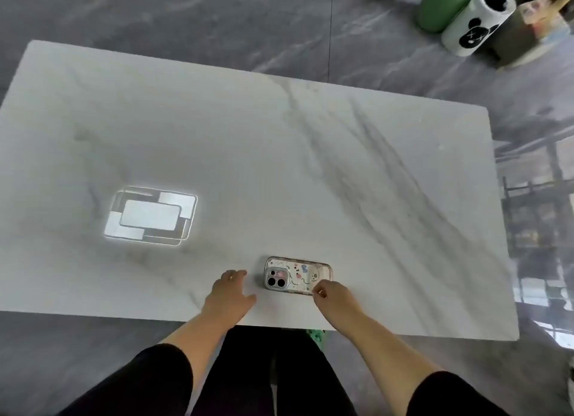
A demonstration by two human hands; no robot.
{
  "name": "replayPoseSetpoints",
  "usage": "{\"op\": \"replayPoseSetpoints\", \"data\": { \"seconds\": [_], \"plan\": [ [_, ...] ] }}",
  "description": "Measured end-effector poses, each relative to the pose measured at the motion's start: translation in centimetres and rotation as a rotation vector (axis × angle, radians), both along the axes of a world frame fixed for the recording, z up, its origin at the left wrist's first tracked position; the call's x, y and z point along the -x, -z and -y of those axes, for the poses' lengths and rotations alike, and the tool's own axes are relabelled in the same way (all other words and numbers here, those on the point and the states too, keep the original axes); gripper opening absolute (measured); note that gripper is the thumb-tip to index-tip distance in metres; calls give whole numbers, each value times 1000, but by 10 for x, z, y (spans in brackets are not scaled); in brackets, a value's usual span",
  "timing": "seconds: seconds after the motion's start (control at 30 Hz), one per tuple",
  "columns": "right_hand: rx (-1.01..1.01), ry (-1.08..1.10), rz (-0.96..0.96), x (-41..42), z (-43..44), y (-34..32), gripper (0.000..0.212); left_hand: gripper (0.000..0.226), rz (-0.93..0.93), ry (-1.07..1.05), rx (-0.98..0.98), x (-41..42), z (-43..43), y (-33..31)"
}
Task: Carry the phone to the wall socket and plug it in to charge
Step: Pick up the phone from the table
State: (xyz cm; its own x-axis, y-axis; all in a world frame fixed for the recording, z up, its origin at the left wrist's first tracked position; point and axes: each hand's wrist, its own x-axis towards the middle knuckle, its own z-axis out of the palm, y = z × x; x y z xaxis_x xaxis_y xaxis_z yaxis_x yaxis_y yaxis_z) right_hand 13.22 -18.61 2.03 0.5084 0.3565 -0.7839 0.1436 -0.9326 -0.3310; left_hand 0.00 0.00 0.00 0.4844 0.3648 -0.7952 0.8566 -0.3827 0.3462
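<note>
Near the front edge of the desk (403, 198) the phone (297, 276) lies face down, my right hand (330, 293) touching its near corner with curled fingers holding nothing yet, my left hand (231, 294) spread open just beside its camera end, probably to steady it.

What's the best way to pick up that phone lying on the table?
Pinch the phone across its two long edges, coming from above at its right end, where the right hand already touches. It lies flat, face down, on the table, so only the edges give the fingers purchase.
</note>
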Motion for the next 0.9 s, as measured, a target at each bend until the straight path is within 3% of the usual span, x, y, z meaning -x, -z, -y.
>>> {"op": "replayPoseSetpoints", "data": {
  "seconds": [0.13, 0.23, 0.33, 0.4, 0.7, 0.9],
  "plan": [
    [11, -223, 240, -3, -16, 44, 44, 121, -53, 188, -119, -16, 1, 41],
    [-22, -358, 327, -1, -19, 79, 68, 140, -78, 278, -164, -17, 8, 70],
    [29, -562, 335, 0, -17, 104, 109, 149, -116, 301, -164, -16, 15, 89],
    [0, -608, 400, 0, -11, 114, 121, 153, -149, 299, -130, -17, 17, 97],
    [-262, -625, 676, -5, 0, 129, 108, 160, -179, 303, -100, -17, 14, 106],
    [-170, -562, 662, -11, -14, 118, 94, 161, -186, 307, -89, -19, 13, 105]
  ]
}}
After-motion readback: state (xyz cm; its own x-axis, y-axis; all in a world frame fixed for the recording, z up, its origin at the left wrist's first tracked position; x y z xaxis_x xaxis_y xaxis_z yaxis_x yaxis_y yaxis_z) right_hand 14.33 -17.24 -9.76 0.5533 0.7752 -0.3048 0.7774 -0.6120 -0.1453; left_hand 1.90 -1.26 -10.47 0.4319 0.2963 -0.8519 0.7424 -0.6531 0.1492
